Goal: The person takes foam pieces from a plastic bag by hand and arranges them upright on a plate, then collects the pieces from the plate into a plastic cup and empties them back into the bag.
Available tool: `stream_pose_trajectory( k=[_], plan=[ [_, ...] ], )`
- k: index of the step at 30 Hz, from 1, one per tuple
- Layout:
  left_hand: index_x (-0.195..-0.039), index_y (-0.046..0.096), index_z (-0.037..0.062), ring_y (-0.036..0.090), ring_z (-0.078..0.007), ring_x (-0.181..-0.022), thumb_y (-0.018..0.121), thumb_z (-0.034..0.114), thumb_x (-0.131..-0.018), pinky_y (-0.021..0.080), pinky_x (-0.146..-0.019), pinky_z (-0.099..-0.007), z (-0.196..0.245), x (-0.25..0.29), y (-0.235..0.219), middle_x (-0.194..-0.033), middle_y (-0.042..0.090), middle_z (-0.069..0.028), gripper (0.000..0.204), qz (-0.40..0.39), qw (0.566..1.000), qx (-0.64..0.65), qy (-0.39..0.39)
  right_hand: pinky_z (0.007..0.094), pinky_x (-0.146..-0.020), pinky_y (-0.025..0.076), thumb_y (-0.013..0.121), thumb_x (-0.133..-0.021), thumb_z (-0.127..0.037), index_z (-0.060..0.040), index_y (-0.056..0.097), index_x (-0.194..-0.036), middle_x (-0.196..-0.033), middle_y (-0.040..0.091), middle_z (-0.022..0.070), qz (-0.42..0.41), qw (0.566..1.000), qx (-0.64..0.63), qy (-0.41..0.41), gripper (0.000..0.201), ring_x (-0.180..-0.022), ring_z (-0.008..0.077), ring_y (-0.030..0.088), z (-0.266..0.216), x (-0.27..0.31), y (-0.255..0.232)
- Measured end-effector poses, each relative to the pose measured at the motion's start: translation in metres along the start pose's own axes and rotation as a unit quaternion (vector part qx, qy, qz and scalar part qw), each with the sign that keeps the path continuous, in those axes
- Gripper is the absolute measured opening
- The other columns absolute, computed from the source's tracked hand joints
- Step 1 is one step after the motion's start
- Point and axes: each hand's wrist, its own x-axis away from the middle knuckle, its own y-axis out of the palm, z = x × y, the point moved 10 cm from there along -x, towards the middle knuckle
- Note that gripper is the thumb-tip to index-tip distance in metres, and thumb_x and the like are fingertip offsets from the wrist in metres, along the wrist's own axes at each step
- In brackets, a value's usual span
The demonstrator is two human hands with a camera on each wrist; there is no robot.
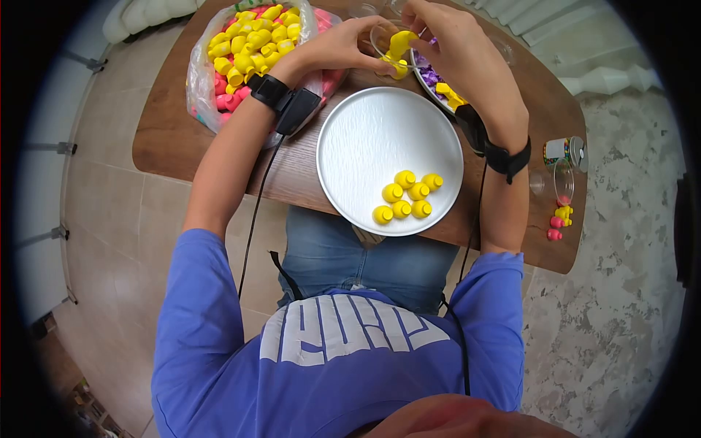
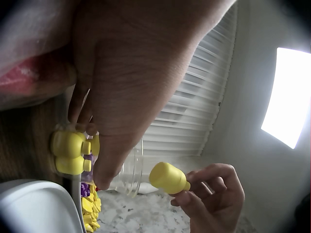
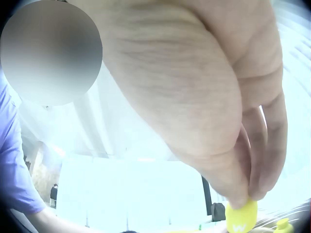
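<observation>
At the table's far side, my left hand [image 1: 339,47] holds a clear plastic cup [image 1: 380,36] with small yellow bottle-shaped pieces [image 2: 70,151] in it. My right hand [image 1: 467,62] is beside the cup's mouth and pinches one more yellow bottle-shaped piece [image 2: 166,177] by its narrow neck, body pointing away from the fingertips. A white letter marks that piece in the right wrist view. Nearer to me, several of these yellow pieces [image 1: 401,209] stand grouped on the front right of a round white tray [image 1: 365,139].
Left of the tray, a plastic bag [image 1: 198,84] brims with yellow and pink pieces. Behind my right wrist, a second tray [image 1: 438,101] bears purple and yellow bits. Along the right edge are a lidded jar [image 1: 558,151], a clear cup [image 1: 563,179] and several small pink pieces [image 1: 555,235].
</observation>
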Motion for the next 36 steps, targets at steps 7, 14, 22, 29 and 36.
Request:
stream_pose_trajectory(
  k=[7,14,22,29,36],
  plan=[
    [-0.14,0.054,0.0037,0.068,-0.0219,-0.115,0.091,0.027,-0.081,0.053,-0.103,-0.0336,-0.004,0.0,0.0,-0.128,0.069,-0.0122,0.074,-0.005,0.999,0.031,-0.012,0.0495,-0.084,0.05,0.062,-0.085,-0.002,-0.0007,0.058,-0.101,-0.098,0.066,0.0216,0.037,0.998,0.007,-0.049,0.016,-0.097,0.0413,0.065,0.015,-0.001,0.03],
    [-0.138,0.055,0.0026,0.068,-0.0218,-0.115,0.091,0.024,-0.081,0.053,-0.103,-0.0336,-0.001,0.0,0.002,-0.125,0.07,-0.0115,0.071,-0.013,0.999,0.046,0.0,0.0464,-0.08,0.054,0.07,-0.08,0.006,-0.0013,0.058,-0.107,-0.101,0.07,0.0182,-0.019,0.997,-0.028,-0.066,0.03,-0.098,0.0401,0.067,0.026,-0.005,0.063],
    [-0.136,0.057,0.0036,0.068,-0.0207,-0.113,0.091,0.024,-0.081,0.053,-0.101,-0.033,-0.003,0.0,0.002,-0.12,0.071,-0.0098,0.068,-0.007,0.999,0.048,-0.007,0.0472,-0.08,0.054,0.07,-0.08,0.006,-0.0029,0.06,-0.108,-0.101,0.071,0.0161,-0.021,0.997,0.008,-0.068,0.031,-0.099,0.0397,0.067,0.02,-0.004,0.062],
    [-0.136,0.057,0.0038,0.068,-0.0203,-0.113,0.09,0.023,-0.081,0.053,-0.102,-0.0334,0.001,0.001,0.0,-0.121,0.07,-0.0097,0.067,0.001,0.999,0.035,-0.003,0.0467,-0.08,0.054,0.07,-0.08,0.006,-0.0045,0.062,-0.11,-0.102,0.072,0.0149,-0.032,0.998,0.007,-0.058,0.032,-0.101,0.0385,0.067,0.023,-0.005,0.062],
    [-0.138,0.055,0.004,0.069,-0.0211,-0.113,0.09,0.023,-0.082,0.053,-0.101,-0.0336,-0.006,0.0,0.002,-0.122,0.07,-0.0101,0.069,-0.008,0.998,0.057,0.002,0.0428,-0.078,0.055,0.072,-0.082,0.001,-0.0042,0.063,-0.108,-0.103,0.071,0.0118,-0.008,0.997,0.041,-0.071,0.028,-0.096,0.0334,0.069,0.022,-0.003,0.056]
  ],
)
